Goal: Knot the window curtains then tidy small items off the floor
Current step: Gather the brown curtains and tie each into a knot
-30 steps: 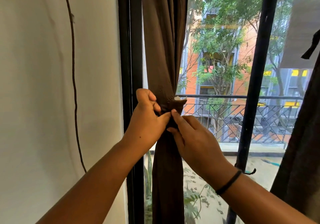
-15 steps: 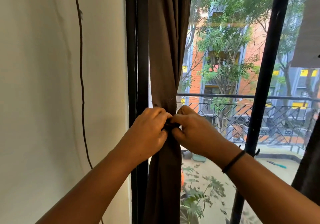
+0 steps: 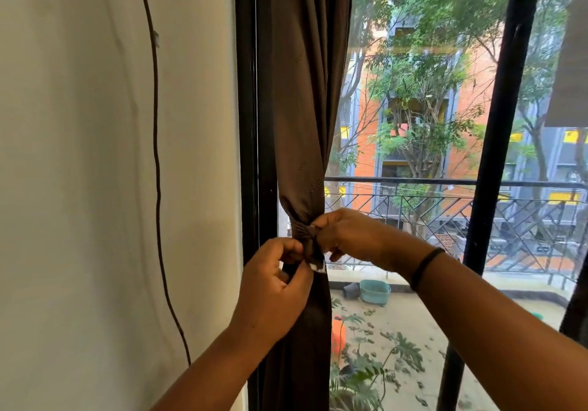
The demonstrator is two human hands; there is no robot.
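curtain (image 3: 305, 118) bunched @ left window frame (image 3: 248, 156) | L hand (image 3: 270, 296) has dropped below knot (image 3: 305, 235), pinching tie end | R hand (image 3: 346, 235) still gripping knot | prob. cinching tight; floor tidy not begun

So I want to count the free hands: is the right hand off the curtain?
No, the right hand grips the curtain at its gathered knot.

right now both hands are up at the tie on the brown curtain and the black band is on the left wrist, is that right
Not quite. The head view shows the black band on the right wrist, not the left. The rest holds: the left hand and the right hand are both at the tie gathering the brown curtain.
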